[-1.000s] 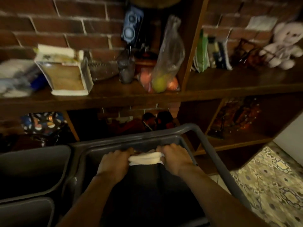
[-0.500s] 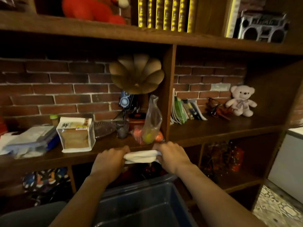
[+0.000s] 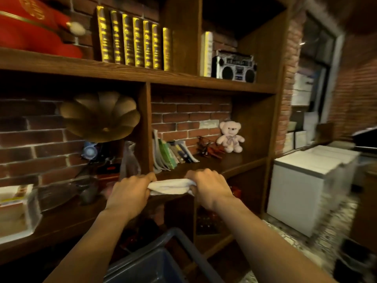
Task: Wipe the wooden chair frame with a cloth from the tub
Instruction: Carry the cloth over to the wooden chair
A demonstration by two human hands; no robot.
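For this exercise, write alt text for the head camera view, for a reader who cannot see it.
Two bare hands, left hand and right hand, grip a rolled white cloth between them above a grey tub. Behind stands a wooden shelf unit holding books, a teddy bear and a radio.

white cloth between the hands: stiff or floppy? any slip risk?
Likely floppy: the white cloth is bunched into a soft roll between the left hand and right hand, with folds showing. Probably light, since it spans the gap without much sag. Slip risk looks low; both hands are closed around its ends.
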